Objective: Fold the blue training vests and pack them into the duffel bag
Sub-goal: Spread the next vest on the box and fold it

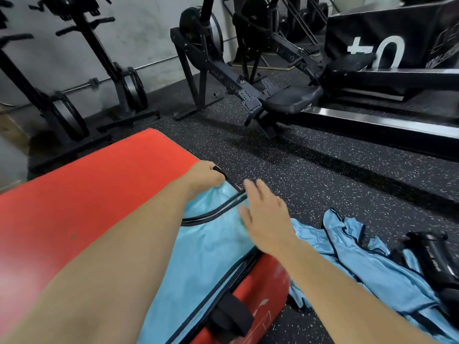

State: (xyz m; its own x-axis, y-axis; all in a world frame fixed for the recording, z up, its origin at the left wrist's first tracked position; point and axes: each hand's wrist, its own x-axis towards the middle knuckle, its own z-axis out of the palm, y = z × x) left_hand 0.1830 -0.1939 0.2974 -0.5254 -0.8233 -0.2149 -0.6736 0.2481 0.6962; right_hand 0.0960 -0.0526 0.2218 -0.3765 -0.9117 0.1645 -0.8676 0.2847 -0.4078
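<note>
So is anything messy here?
Yes. Blue vests lie crumpled and unfolded on the floor, right of the red bag. A black thing lies among them, so the heap looks untidy.

Single view, head-worn, wide-angle. It faces forward and steeply down along the person's own forearms. The left hand (206,176) and right hand (265,219) sit close, mid-frame. The duffel bag (268,274) lies nearest the lens. The speckled floor (323,175) recedes to a rowing machine (288,99) at the far side. Straight lines bow near the frame edges.
</note>
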